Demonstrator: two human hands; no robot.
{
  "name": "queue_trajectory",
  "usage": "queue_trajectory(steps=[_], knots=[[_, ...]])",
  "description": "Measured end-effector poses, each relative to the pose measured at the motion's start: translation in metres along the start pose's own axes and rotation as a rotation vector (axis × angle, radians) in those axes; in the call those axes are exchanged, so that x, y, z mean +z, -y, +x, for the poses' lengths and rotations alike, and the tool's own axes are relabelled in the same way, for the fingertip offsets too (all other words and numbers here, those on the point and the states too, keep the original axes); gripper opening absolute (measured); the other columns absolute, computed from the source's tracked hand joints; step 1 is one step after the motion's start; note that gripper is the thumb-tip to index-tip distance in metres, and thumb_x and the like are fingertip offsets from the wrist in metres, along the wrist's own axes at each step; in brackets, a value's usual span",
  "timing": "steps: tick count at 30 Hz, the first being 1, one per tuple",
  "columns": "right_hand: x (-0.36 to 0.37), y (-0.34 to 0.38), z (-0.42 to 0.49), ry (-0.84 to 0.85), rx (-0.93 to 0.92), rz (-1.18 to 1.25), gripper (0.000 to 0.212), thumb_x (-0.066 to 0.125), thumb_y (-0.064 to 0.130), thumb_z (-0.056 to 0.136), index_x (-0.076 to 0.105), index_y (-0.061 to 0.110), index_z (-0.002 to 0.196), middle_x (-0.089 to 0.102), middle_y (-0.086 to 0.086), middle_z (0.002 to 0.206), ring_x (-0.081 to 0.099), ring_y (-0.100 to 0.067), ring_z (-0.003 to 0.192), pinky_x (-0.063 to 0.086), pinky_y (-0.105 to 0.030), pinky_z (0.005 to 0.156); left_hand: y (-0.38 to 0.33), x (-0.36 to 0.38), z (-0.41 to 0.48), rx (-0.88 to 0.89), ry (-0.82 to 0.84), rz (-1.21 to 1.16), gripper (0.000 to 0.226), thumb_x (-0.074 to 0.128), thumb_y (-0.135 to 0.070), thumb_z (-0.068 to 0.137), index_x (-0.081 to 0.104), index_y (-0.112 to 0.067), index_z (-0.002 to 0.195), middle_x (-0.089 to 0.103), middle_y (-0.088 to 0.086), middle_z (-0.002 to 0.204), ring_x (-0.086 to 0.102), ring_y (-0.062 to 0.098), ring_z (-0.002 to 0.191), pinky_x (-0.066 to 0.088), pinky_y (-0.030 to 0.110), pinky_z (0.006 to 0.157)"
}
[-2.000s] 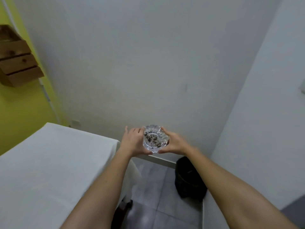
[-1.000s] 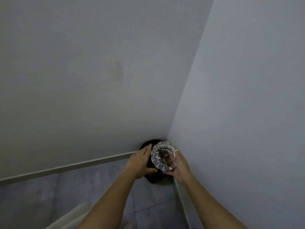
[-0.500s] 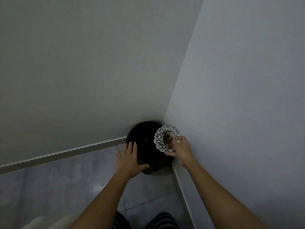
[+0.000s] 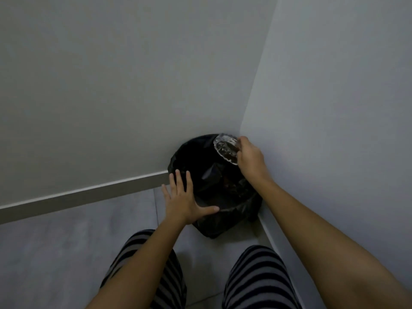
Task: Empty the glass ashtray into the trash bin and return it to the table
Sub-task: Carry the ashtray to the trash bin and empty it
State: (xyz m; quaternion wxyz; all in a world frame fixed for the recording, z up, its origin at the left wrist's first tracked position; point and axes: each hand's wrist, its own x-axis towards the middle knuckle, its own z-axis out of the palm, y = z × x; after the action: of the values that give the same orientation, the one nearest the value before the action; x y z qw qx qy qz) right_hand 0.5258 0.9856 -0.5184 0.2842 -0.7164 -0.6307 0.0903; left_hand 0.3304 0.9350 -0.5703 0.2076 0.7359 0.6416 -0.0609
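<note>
The glass ashtray (image 4: 225,148) is tilted on its side over the far right part of the black-lined trash bin (image 4: 231,216), with dark ash still visible inside it. My right hand (image 4: 250,160) grips the ashtray by its rim. My left hand (image 4: 184,198) is spread flat with fingers apart over the bin's near left rim, holding nothing; its thumb lies along the liner edge. The bin stands on the floor in the corner of two walls. The table is out of view.
Grey walls meet in a corner right behind the bin, with a baseboard (image 4: 84,195) along the left wall. Grey floor tiles (image 4: 66,253) spread to the left. My knees in striped trousers (image 4: 256,279) are at the bottom.
I have turned from the table to the corner and lowered myself. My left hand let go of the ashtray and moved to the bin's rim. My right hand tipped the ashtray over the bin.
</note>
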Motion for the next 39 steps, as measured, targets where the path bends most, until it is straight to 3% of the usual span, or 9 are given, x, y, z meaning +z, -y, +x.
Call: queue_trajectory(steps=[6, 10, 15, 18, 21, 26, 31, 35, 39], knots=[[-0.001, 0.007, -0.012, -0.223, -0.106, 0.069, 0.044, 0.048, -0.012, 0.082, 0.055, -0.003, 0.124, 0.065, -0.023, 0.117, 0.064, -0.039, 0.099, 0.052, -0.043, 0.085, -0.004, -0.007, -0.002, -0.042, 0.047, 0.029, 0.139, 0.046, -0.092, 0.058, -0.022, -0.016, 0.152, -0.029, 0.017, 0.158, -0.027, 0.034, 0.146, -0.011, 0.057, 0.116], [0.006, -0.004, -0.022, -0.139, -0.304, -0.169, 0.042, 0.063, -0.012, 0.074, 0.061, -0.003, 0.116, 0.069, -0.024, 0.102, 0.068, -0.040, 0.082, 0.059, -0.045, 0.064, 0.000, -0.001, 0.001, -0.019, 0.023, 0.015, 0.137, 0.047, -0.092, 0.058, -0.019, -0.018, 0.153, -0.028, 0.017, 0.158, -0.028, 0.035, 0.146, -0.011, 0.059, 0.117], [-0.006, -0.001, -0.020, -0.152, -0.074, -0.181, 0.042, 0.052, -0.007, 0.085, 0.053, 0.000, 0.126, 0.063, -0.026, 0.115, 0.063, -0.045, 0.091, 0.054, -0.051, 0.073, 0.000, -0.002, 0.000, -0.009, 0.040, 0.018, 0.135, 0.046, -0.092, 0.060, -0.019, -0.018, 0.153, -0.030, 0.019, 0.157, -0.029, 0.036, 0.145, -0.011, 0.059, 0.118], [-0.012, -0.010, -0.021, -0.105, -0.358, -0.440, 0.039, 0.064, -0.006, 0.077, 0.061, 0.000, 0.116, 0.068, -0.022, 0.100, 0.067, -0.041, 0.077, 0.055, -0.046, 0.051, 0.000, -0.002, 0.002, -0.018, 0.040, -0.004, 0.135, 0.046, -0.092, 0.059, -0.018, -0.020, 0.154, -0.029, 0.019, 0.158, -0.029, 0.037, 0.145, -0.012, 0.059, 0.117], [-0.014, -0.021, -0.018, -0.078, -0.416, -0.573, 0.032, 0.058, -0.001, 0.079, 0.062, 0.001, 0.110, 0.069, -0.018, 0.089, 0.067, -0.036, 0.067, 0.053, -0.039, 0.042, 0.001, 0.002, 0.003, -0.020, 0.015, -0.015, 0.135, 0.045, -0.093, 0.057, -0.016, -0.023, 0.154, -0.028, 0.019, 0.158, -0.028, 0.037, 0.145, -0.011, 0.059, 0.117], [-0.008, -0.054, -0.038, 0.161, -1.207, -0.775, 0.027, 0.043, 0.008, 0.087, 0.066, 0.008, 0.100, 0.070, -0.008, 0.079, 0.067, -0.029, 0.059, 0.048, -0.029, 0.034, 0.000, 0.003, 0.003, -0.036, 0.002, 0.024, 0.135, 0.040, -0.096, 0.055, -0.014, -0.024, 0.154, -0.026, 0.020, 0.158, -0.026, 0.037, 0.146, -0.011, 0.057, 0.116], [-0.009, -0.054, -0.043, 0.051, -1.009, -0.780, 0.027, 0.045, 0.006, 0.084, 0.065, 0.007, 0.102, 0.073, -0.009, 0.086, 0.071, -0.027, 0.069, 0.052, -0.029, 0.036, 0.001, 0.005, 0.003, -0.034, -0.021, 0.037, 0.134, 0.038, -0.097, 0.055, -0.013, -0.023, 0.154, -0.026, 0.022, 0.158, -0.026, 0.037, 0.146, -0.011, 0.056, 0.117], [-0.011, -0.061, -0.051, 0.123, -1.179, -0.751, 0.028, 0.039, 0.003, 0.092, 0.065, 0.006, 0.101, 0.072, -0.011, 0.085, 0.070, -0.031, 0.068, 0.054, -0.032, 0.038, -0.002, 0.002, 0.001, -0.054, -0.006, 0.061, 0.135, 0.035, -0.098, 0.054, -0.014, -0.023, 0.154, -0.027, 0.022, 0.158, -0.026, 0.037, 0.146, -0.010, 0.056, 0.117], [-0.014, -0.054, -0.053, 0.001, -1.081, -0.741, 0.036, 0.036, 0.001, 0.094, 0.071, 0.008, 0.100, 0.075, -0.008, 0.091, 0.073, -0.025, 0.074, 0.057, -0.029, 0.043, -0.005, 0.001, 0.001, -0.078, 0.008, 0.051, 0.135, 0.036, -0.098, 0.055, -0.014, -0.021, 0.155, -0.027, 0.022, 0.158, -0.026, 0.037, 0.146, -0.010, 0.056, 0.117]])
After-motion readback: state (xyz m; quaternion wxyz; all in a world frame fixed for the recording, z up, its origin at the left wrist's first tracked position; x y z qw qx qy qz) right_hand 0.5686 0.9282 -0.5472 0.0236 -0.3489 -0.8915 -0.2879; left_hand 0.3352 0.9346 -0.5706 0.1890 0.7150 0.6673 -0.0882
